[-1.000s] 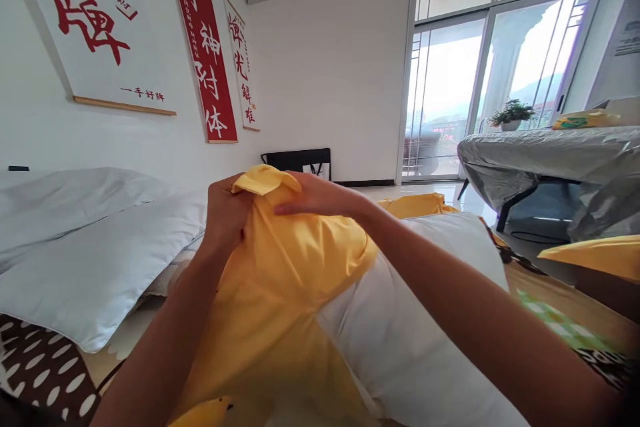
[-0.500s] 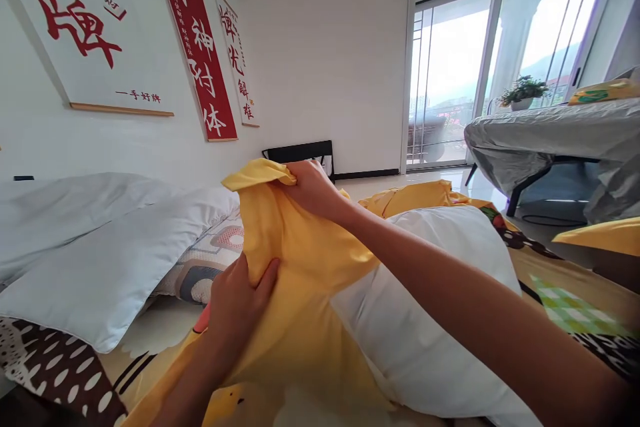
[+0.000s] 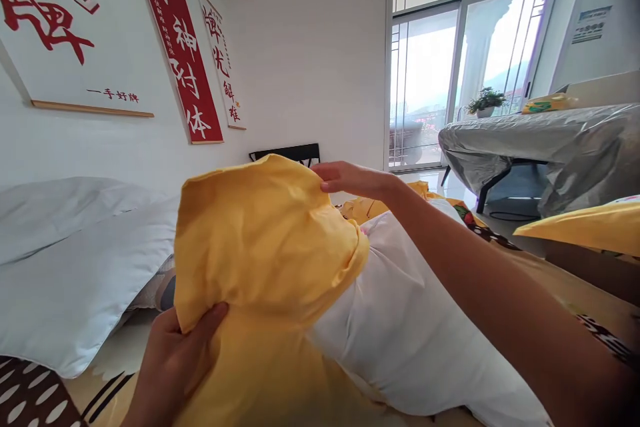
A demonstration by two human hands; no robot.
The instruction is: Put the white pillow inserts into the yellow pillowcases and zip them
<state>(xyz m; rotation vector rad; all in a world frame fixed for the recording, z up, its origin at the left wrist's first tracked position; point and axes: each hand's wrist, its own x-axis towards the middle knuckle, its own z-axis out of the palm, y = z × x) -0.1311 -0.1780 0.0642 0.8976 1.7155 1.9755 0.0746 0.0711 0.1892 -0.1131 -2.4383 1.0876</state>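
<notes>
A yellow pillowcase (image 3: 260, 247) is spread between my two hands over one end of a white pillow (image 3: 405, 333) that lies on the bed. My left hand (image 3: 175, 357) grips the pillowcase's lower left corner, thumb on top of the cloth. My right hand (image 3: 350, 179) pinches its upper right edge, with the arm stretched across the pillow. The pillow's far end is hidden inside the yellow cloth.
Two more white pillows (image 3: 65, 280) lie at the left on a patterned bedsheet (image 3: 30, 400). Red and white scrolls (image 3: 177, 47) hang on the wall. A covered table (image 3: 540, 140) stands at the right by glass doors (image 3: 450, 80). More yellow cloth (image 3: 585, 227) lies at right.
My left hand has slid down to the pillowcase's lower left corner and my right has moved right along the top edge, spreading the bunched cloth out wide over the pillow's end.
</notes>
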